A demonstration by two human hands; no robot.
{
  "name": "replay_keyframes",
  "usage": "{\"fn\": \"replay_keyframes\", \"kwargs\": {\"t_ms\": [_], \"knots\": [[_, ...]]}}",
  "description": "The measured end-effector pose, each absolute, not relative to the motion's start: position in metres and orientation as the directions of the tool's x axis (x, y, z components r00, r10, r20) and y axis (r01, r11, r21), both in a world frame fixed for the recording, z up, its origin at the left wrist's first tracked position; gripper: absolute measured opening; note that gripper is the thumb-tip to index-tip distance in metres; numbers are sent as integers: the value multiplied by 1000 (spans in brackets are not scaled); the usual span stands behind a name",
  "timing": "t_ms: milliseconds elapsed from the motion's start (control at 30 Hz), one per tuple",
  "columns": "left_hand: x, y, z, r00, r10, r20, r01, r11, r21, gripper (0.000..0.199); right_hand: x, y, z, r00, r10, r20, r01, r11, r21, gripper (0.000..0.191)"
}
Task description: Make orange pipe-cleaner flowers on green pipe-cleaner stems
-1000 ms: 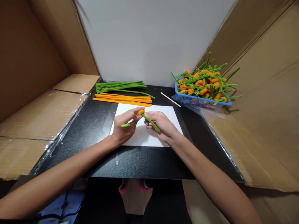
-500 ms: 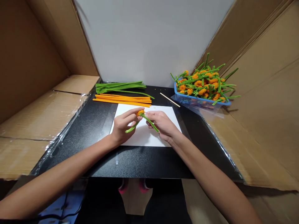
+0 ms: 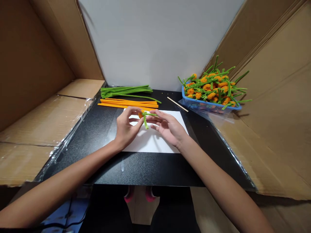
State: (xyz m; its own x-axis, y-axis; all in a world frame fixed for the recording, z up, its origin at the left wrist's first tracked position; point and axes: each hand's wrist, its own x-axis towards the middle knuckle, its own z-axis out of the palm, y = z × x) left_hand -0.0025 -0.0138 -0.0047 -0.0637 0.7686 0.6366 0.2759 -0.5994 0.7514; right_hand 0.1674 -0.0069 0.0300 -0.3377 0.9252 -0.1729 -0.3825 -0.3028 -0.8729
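An orange and green pipe-cleaner piece [image 3: 145,119] is held above the white sheet [image 3: 150,142]. My left hand [image 3: 128,126] pinches its orange head between thumb and fingers. One green end points down toward me, and another points right to my right hand [image 3: 167,127]. The fingertips of my right hand touch that right-pointing green end, while its lower fingers are spread, palm partly up. Part of the orange head is hidden behind my left fingers.
Green stems [image 3: 126,90] and orange stems [image 3: 128,103] lie behind the sheet. A thin stick [image 3: 177,104] lies to their right. A blue basket [image 3: 211,105] of similar orange and green pieces stands at the back right. Cardboard walls [image 3: 274,97] flank the black table [image 3: 150,168].
The piece has turned, so its green ends now point down and right. My left hand has changed its grip on the head, and my right fingers have opened more.
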Motion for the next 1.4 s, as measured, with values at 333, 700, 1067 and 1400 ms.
{"fn": "replay_keyframes", "kwargs": {"t_ms": [333,700,1067,1400], "knots": [[-10,-6,-4,-1,641,767,524,-653,547,23,164,-8,22,-290,954,-72,-176,-128,-976,31],[-7,-2,-1,90,969,230,-195,-209,958,32,177,-4,22,-261,746,612,513,645,-567,16],[-9,1,1,263,964,23,-284,55,957,28,180,-2,21,-353,605,714,646,709,-281,16],[-7,6,-5,42,997,-64,-452,76,889,23,168,-12,19,-109,677,728,667,593,-452,3]]}}
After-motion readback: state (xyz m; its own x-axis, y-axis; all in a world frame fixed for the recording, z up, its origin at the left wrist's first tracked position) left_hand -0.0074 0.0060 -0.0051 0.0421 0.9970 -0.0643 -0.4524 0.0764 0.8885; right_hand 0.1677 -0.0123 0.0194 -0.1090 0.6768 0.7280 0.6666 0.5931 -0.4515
